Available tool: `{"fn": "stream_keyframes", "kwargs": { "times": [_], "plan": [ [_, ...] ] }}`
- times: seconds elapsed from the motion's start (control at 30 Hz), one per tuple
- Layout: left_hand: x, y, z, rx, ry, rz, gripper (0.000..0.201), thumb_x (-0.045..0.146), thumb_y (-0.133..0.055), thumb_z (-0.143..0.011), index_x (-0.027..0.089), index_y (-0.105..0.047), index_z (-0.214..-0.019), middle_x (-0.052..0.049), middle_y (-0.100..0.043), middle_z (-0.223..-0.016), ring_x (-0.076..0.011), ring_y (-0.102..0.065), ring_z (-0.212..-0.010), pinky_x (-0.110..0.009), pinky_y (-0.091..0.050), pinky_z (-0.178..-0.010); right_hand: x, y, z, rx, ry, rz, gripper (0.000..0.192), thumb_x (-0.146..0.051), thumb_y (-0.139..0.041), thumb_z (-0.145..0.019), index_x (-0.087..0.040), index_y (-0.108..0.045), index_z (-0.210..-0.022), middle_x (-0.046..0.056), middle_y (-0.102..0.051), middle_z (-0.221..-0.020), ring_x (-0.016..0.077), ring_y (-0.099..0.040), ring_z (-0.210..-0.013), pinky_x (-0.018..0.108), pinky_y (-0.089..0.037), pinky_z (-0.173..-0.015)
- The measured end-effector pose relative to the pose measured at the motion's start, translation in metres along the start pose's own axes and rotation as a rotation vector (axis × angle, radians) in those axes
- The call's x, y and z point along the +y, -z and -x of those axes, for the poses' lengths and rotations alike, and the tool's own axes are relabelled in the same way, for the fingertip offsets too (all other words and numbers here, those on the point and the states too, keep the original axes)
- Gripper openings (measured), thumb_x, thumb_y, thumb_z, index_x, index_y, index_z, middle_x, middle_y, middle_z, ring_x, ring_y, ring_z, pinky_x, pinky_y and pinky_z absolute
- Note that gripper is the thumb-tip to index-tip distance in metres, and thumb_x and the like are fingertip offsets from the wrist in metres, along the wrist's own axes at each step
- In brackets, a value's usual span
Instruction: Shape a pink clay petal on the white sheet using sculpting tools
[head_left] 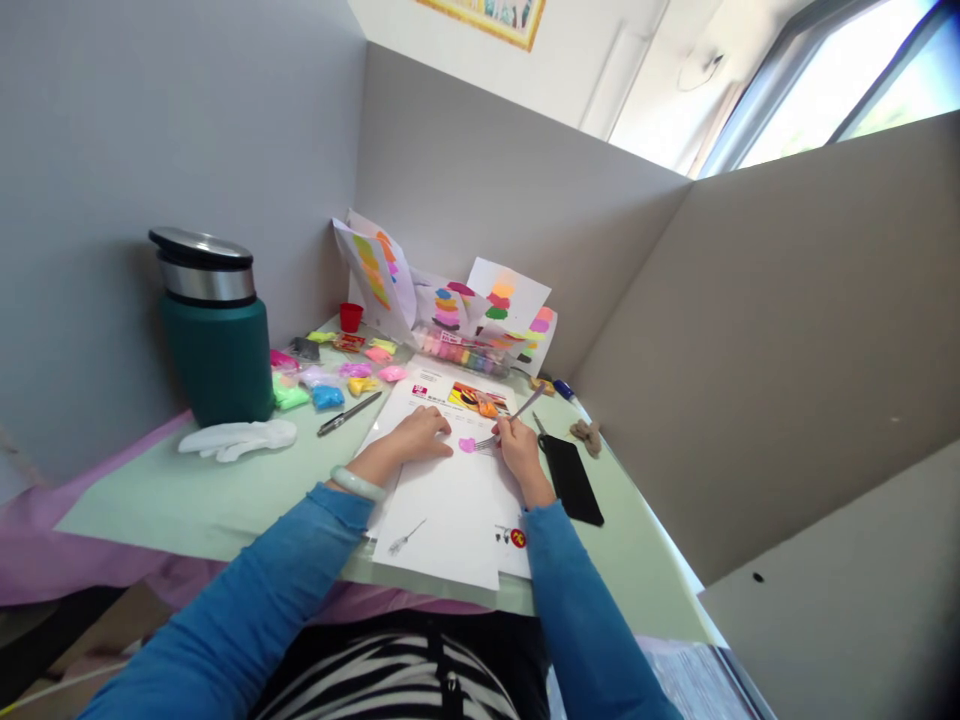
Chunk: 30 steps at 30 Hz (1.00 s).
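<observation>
Head view: the right hand (517,447) grips a fork (531,401) beside a small pink piece (467,445) on white paper (446,510)
At the centre of the frame, the right fingers close round the fork, its tines at the pink piece's edge; the left hand (421,436) rests just left, fingers loosely bent and parted, while a teal flask (217,350) stands at centre left

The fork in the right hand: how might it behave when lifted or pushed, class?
The fork is probably stiff, given its metallic sheen, and fairly light, being slim. Pushed tines-first, it might dent the nearby pink lump, which looks soft and putty-like.
</observation>
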<state>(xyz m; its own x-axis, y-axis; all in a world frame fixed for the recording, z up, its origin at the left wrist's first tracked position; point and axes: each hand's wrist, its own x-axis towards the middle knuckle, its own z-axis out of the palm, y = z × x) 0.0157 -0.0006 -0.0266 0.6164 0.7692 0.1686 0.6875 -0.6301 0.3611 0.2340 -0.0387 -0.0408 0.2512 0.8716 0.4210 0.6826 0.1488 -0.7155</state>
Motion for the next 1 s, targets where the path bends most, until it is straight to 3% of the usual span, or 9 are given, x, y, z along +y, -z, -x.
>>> {"fn": "stream_keyframes", "kwargs": {
  "times": [0.17, 0.37, 0.5, 0.67, 0.83, 1.0],
  "plan": [
    [0.0017, 0.002, 0.001, -0.009, 0.009, -0.001, 0.037, 0.04, -0.064, -0.073, 0.021, -0.067, -0.105, -0.008, -0.061, -0.114, -0.0256, -0.052, -0.11, -0.032, -0.04, -0.096, -0.0024, -0.0081, 0.0019, -0.033, 0.028, -0.106, 0.04, -0.047, -0.043, -0.086, -0.019, -0.066, -0.07, 0.001, -0.062, -0.056, 0.0165, -0.057, -0.056, 0.026, -0.04, -0.057],
    [-0.0008, -0.0008, -0.0008, 0.0, -0.001, -0.011, 0.038, 0.04, -0.064, -0.073, 0.02, -0.068, -0.105, -0.009, -0.061, -0.112, -0.0263, -0.052, -0.11, -0.032, -0.041, -0.094, 0.0022, -0.0037, -0.0013, -0.009, 0.001, 0.021, 0.036, -0.041, -0.044, -0.087, -0.02, -0.063, -0.064, 0.001, -0.06, -0.053, 0.0165, -0.056, -0.057, 0.026, -0.039, -0.062],
    [-0.0032, -0.0033, -0.0023, 0.012, -0.012, -0.024, 0.039, 0.041, -0.064, -0.073, 0.02, -0.068, -0.105, -0.009, -0.062, -0.112, -0.0263, -0.053, -0.11, -0.032, -0.042, -0.093, 0.0004, -0.0026, -0.0002, 0.023, -0.004, -0.03, 0.037, -0.042, -0.042, -0.088, -0.02, -0.063, -0.067, 0.001, -0.061, -0.055, 0.0166, -0.057, -0.059, 0.026, -0.038, -0.063],
    [-0.0028, -0.0036, -0.0019, 0.013, -0.014, -0.032, 0.038, 0.041, -0.063, -0.074, 0.021, -0.068, -0.105, -0.009, -0.061, -0.111, -0.0257, -0.053, -0.109, -0.032, -0.041, -0.094, -0.0028, -0.0079, 0.0012, -0.045, 0.006, -0.029, 0.037, -0.043, -0.042, -0.088, -0.02, -0.063, -0.069, 0.001, -0.061, -0.056, 0.0165, -0.057, -0.058, 0.026, -0.038, -0.062],
    [-0.001, -0.0026, -0.0013, 0.014, -0.001, -0.018, 0.038, 0.04, -0.064, -0.073, 0.02, -0.068, -0.105, -0.009, -0.061, -0.112, -0.0262, -0.052, -0.11, -0.032, -0.042, -0.094, 0.0017, -0.001, -0.0014, 0.036, -0.04, 0.094, 0.036, -0.038, -0.041, -0.088, -0.021, -0.062, -0.064, 0.002, -0.061, -0.055, 0.0176, -0.057, -0.059, 0.027, -0.037, -0.064],
    [-0.0015, -0.002, -0.0012, 0.008, -0.009, -0.023, 0.039, 0.041, -0.063, -0.073, 0.02, -0.068, -0.106, -0.009, -0.061, -0.111, -0.026, -0.053, -0.109, -0.032, -0.042, -0.094, 0.003, -0.0016, -0.0016, 0.087, -0.041, 0.03, 0.038, -0.042, -0.037, -0.09, -0.02, -0.063, -0.072, 0.002, -0.063, -0.057, 0.0184, -0.061, -0.062, 0.027, -0.039, -0.064]
  ]
}}
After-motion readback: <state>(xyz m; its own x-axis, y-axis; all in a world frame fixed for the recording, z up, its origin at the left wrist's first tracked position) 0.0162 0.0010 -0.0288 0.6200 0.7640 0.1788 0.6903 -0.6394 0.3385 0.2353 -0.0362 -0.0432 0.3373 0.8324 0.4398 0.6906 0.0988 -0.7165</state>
